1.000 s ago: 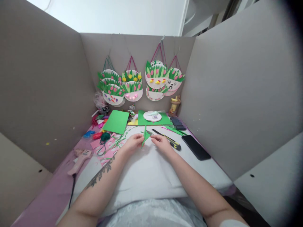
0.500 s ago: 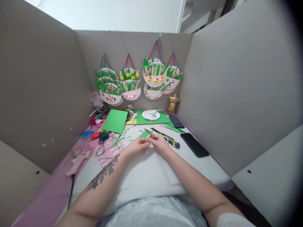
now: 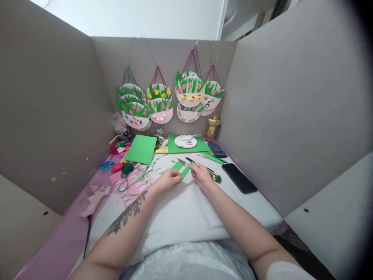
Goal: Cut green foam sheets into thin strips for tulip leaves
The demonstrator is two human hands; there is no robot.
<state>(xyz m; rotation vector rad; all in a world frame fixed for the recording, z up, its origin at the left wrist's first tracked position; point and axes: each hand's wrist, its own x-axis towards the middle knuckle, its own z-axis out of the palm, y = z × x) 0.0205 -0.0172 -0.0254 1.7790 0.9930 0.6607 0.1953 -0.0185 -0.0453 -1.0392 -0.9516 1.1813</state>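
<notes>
Between my two hands stretches a green paper strip point(image 3: 185, 171), slanting up to the right just above the white table cover. My left hand point(image 3: 170, 178) pinches its lower left end. The upper right end is gripped by the fingertips of my right hand point(image 3: 200, 173). Behind the strip lies another green paper piece point(image 3: 177, 165), with the tip of a pair of scissors point(image 3: 182, 161) beside it. A black and yellow utility knife point(image 3: 215, 176) lies partly hidden beyond my right hand.
A black phone point(image 3: 239, 178) lies to the right. On the left are a green sheet point(image 3: 141, 149), pink paper with cut-out holes point(image 3: 131, 200), dark green yarn point(image 3: 127, 168) and a pink glue gun point(image 3: 97, 199). Decorated paper-plate baskets point(image 3: 189, 93) hang on the back partition.
My hands have moved apart, my right hand going slightly right. The green strip, seen narrow and edge-on before, now shows its broad face between them.
</notes>
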